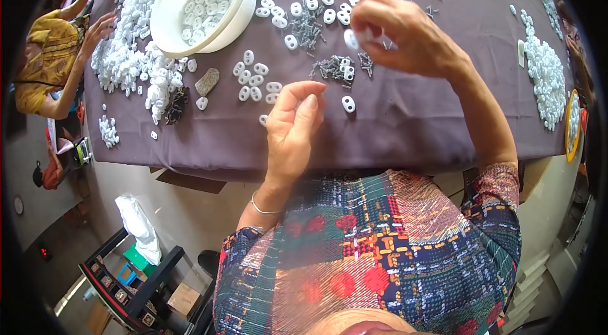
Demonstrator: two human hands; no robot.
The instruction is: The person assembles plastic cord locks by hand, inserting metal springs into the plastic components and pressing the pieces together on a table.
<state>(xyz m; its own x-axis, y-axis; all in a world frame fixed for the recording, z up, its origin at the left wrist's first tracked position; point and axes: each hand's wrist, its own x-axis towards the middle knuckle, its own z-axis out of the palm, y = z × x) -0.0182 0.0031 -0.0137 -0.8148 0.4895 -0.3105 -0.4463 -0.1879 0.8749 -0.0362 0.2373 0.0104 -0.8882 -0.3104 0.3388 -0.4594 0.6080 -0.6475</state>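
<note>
My right hand (405,34) is raised over the table with its fingers curled, gripping a white oval plastic piece (350,38) at the fingertips. Closer to me, my left hand (292,129) is closed, thumb pressed against bent fingers; whatever lies inside is hidden. Between the hands are a small heap of grey screws (330,69) and a single white two-hole piece (348,104). More screws (307,28) lie farther off among scattered white ovals (311,2). Left of my left hand, several white two-hole pieces (250,77) sit in a loose cluster.
A cream bowl (245,15) of white pieces stands at the back left beside a large white heap (130,37). A rough beige block (207,82) and a dark crumpled thing (177,106) lie nearby. Another person (50,63) sits left. More white pieces (543,75) are piled right.
</note>
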